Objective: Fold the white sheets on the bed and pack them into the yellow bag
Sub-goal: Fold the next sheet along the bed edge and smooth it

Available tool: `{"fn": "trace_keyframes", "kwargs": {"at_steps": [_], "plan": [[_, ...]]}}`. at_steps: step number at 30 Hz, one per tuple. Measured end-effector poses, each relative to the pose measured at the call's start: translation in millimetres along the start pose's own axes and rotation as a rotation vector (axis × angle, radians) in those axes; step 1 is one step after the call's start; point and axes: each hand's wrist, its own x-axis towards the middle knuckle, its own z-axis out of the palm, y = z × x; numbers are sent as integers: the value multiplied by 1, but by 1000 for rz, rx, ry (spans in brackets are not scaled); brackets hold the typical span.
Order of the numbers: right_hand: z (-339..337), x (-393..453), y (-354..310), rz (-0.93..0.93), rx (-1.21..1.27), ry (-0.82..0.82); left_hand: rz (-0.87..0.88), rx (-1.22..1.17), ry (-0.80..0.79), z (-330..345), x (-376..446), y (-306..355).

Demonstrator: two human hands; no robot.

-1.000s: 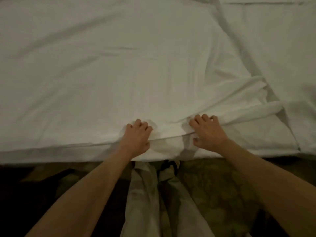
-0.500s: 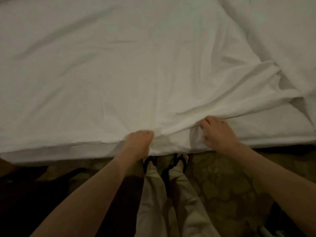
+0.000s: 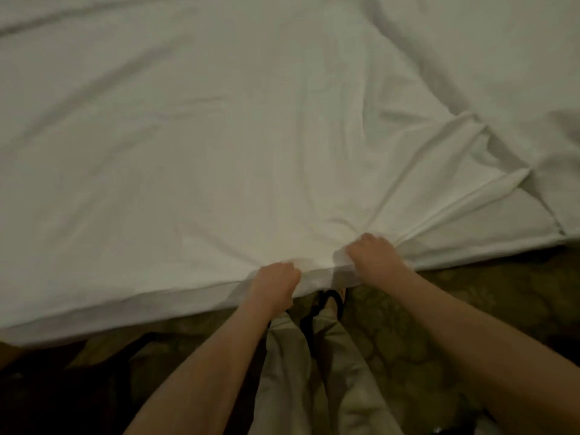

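Both hands, left hand (image 3: 277, 284) and right hand (image 3: 372, 257), have fists bunched on the near edge of the white sheet (image 3: 219, 146), which lies spread over the bed. Risk imo: tugging from the middle could drag the rumpled right side crooked, so the fold comes out lopsided. Compared with a second ago, the fingers have curled tighter and the hem is pulled nearer.

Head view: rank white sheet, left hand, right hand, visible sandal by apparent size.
1. white sheet, fills most of the view
2. left hand and right hand, look alike, so no ranking
3. sandal, mostly hidden
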Motion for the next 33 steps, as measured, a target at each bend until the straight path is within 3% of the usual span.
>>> {"fn": "trace_keyframes", "kwargs": {"at_steps": [4,7,9,13,17,33], "plan": [[-30,-1,7,-7,273,0,-25,-210,60,-33,5,-2],[-51,7,11,73,486,249,-91,-299,236,-59,16,-10],[-57,14,9,159,419,387,-162,-214,305,-66,18,-19],[-53,38,-8,232,356,273,-286,-117,284,-59,31,-49],[-77,92,-10,266,425,387,-351,-82,456,-69,73,-79],[-286,319,107,248,271,642,-639,-182,822,-269,252,-216]]}}
